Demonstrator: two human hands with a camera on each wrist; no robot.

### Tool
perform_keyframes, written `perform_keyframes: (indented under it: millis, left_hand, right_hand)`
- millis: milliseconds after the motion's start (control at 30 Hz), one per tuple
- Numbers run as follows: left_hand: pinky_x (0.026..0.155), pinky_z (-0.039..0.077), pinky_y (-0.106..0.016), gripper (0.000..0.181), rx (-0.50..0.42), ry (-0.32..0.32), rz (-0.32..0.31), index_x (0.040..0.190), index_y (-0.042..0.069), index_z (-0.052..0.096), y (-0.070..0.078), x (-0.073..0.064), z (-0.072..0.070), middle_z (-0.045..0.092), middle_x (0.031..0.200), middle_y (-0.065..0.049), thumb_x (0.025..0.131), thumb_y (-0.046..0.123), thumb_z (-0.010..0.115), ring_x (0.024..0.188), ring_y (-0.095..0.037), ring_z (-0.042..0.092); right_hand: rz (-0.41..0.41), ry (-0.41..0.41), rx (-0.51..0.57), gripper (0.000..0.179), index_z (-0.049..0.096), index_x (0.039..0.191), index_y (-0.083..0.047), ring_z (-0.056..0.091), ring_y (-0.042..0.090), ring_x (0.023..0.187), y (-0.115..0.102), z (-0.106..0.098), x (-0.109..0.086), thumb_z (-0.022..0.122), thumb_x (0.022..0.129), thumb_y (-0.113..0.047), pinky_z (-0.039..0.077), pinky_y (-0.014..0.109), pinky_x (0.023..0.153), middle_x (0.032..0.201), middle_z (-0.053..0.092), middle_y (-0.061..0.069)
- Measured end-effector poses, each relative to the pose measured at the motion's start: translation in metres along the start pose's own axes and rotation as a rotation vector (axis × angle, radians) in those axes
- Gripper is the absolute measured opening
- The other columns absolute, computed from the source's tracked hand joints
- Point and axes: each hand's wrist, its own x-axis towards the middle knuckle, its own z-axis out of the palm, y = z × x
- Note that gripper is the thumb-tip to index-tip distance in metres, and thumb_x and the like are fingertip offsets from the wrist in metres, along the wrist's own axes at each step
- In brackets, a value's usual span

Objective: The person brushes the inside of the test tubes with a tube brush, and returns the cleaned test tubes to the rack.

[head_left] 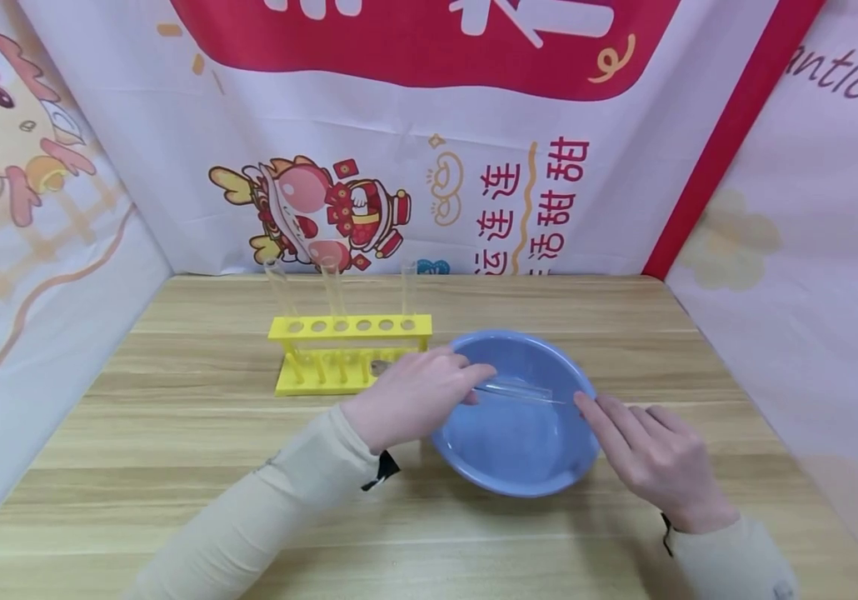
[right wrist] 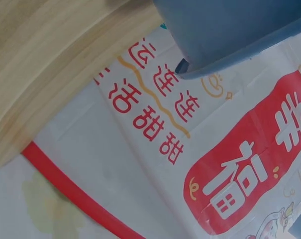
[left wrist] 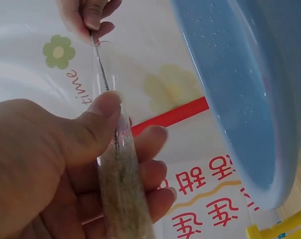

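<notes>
My left hand [head_left: 417, 398] grips a clear glass test tube [head_left: 522, 390] that lies nearly level over the blue basin [head_left: 507, 454], its mouth facing right. Inside the tube, in the left wrist view, are the brownish bristles [left wrist: 123, 196] of a test tube brush, whose twisted wire handle [left wrist: 101, 69] comes out of the mouth. The right hand [head_left: 657, 458], at the basin's right rim, pinches the end of that wire between thumb and fingers. The tube's closed end is hidden behind the left hand in the head view.
Behind the left hand stands a yellow test tube rack [head_left: 350, 327] with three upright glass tubes [head_left: 333, 292] in it. A small grey-brown thing [head_left: 379, 367] shows at the rack's base. Water drops [left wrist: 212, 35] cling to the basin's inside. Printed cloth walls [head_left: 414, 117] surround the wooden table [head_left: 174, 467].
</notes>
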Motion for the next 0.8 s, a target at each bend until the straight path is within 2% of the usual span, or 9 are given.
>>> perform_keyframes:
  millis: [67,233,467,600,700,800]
  left_hand:
    - [0.076,0.055,-0.025,0.042,0.001,-0.003,0.001,0.134,0.014,0.062,-0.001,-0.001,0.0,0.07,0.101,0.004,0.093,0.009,0.07,0.092,-0.011,0.063]
    - [0.075,0.055,-0.025,0.04,0.017,0.037,0.032,0.131,0.013,0.064,-0.003,-0.003,0.001,0.069,0.101,0.004,0.092,0.009,0.071,0.091,-0.01,0.064]
    - [0.07,0.055,-0.023,0.041,0.047,0.106,0.058,0.128,0.016,0.066,-0.008,-0.004,0.003,0.07,0.099,0.004,0.088,0.012,0.076,0.09,-0.01,0.064]
    - [0.067,0.055,-0.022,0.04,0.078,0.139,0.076,0.126,0.017,0.067,-0.01,-0.005,0.005,0.07,0.097,0.004,0.087,0.014,0.077,0.088,-0.01,0.064]
    - [0.067,0.055,-0.022,0.041,0.089,0.146,0.081,0.126,0.017,0.067,-0.011,-0.005,0.005,0.069,0.097,0.004,0.087,0.015,0.078,0.087,-0.011,0.064]
    - [0.068,0.055,-0.022,0.042,0.089,0.142,0.078,0.127,0.017,0.067,-0.012,-0.006,0.005,0.069,0.098,0.004,0.087,0.016,0.078,0.087,-0.011,0.063]
  right_hand:
    - [-0.005,-0.012,-0.004,0.019,0.072,0.099,0.005,0.056,0.024,0.048,0.001,0.001,-0.003,0.052,0.1,0.002,0.037,0.032,0.037,0.08,0.068,0.018]
    - [0.024,-0.076,0.027,0.021,0.07,0.095,0.006,0.057,0.022,0.048,0.003,0.003,-0.009,0.05,0.1,0.001,0.035,0.03,0.036,0.077,0.067,0.016]
    - [0.136,-0.166,0.113,0.029,0.071,0.086,0.0,0.044,0.015,0.04,0.007,0.004,-0.011,0.045,0.098,0.001,0.027,0.025,0.034,0.067,0.066,0.007]
    - [0.207,-0.208,0.159,0.031,0.071,0.084,-0.005,0.036,0.013,0.037,0.009,0.003,-0.014,0.045,0.102,-0.009,0.028,0.025,0.032,0.067,0.068,0.002]
    - [0.257,-0.239,0.208,0.035,0.07,0.085,-0.007,0.039,0.014,0.036,0.01,0.001,-0.016,0.045,0.106,-0.018,0.031,0.025,0.031,0.069,0.07,0.002]
    - [0.291,-0.268,0.251,0.037,0.07,0.087,-0.008,0.049,0.016,0.038,0.012,-0.001,-0.018,0.043,0.107,-0.024,0.036,0.026,0.032,0.071,0.071,0.003]
